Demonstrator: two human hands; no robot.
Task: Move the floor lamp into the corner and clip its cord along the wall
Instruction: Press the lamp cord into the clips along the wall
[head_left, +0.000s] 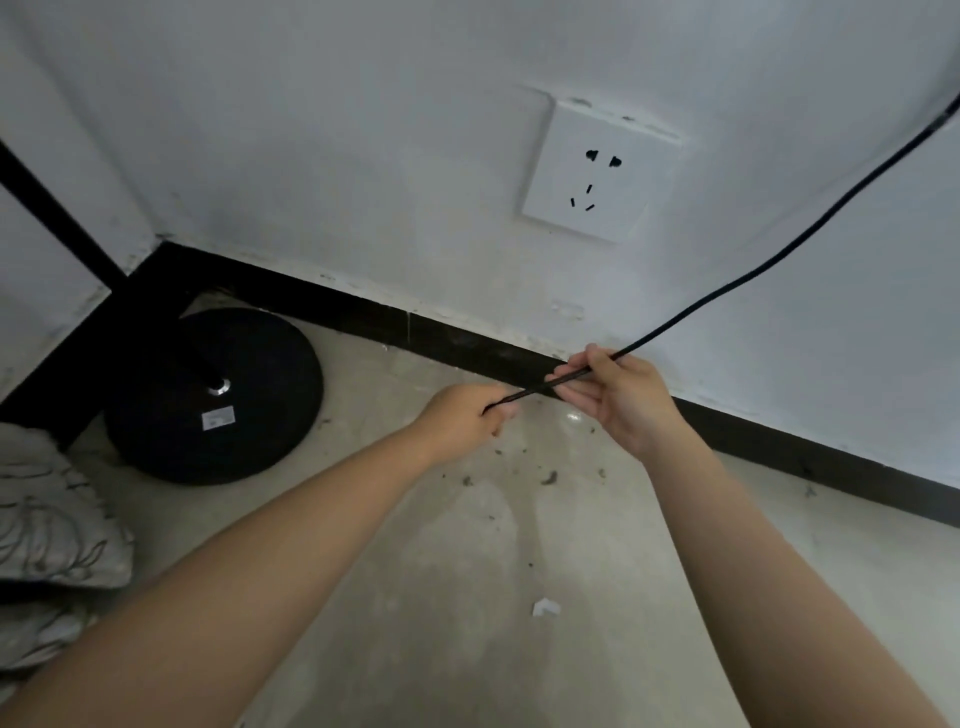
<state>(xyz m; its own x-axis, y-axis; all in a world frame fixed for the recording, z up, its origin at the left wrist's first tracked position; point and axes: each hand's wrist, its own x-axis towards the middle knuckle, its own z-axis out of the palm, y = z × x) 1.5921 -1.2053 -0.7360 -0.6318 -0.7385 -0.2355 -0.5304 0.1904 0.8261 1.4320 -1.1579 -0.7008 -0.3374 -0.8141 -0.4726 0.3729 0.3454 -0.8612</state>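
1. The black cord (810, 228) leaves the picture at the upper right edge, its far end unseen.
2. Its near end disappears inside the closed left hand (465, 415).
3. The lamp pole (57, 208) is cut off at the left edge; the lamp's top lies out of view.
4. Print on the white label (218, 417) on the lamp base (218, 400) is too small to read.
5. A patterned cushion (52, 519) is cropped by the left edge.

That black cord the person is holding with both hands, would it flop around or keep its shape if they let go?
Probably floppy: the cord sags in a curve toward the right hand and runs straight only between it and the left hand. It looks thin and likely light. Its smooth surface might slide through loose fingers.
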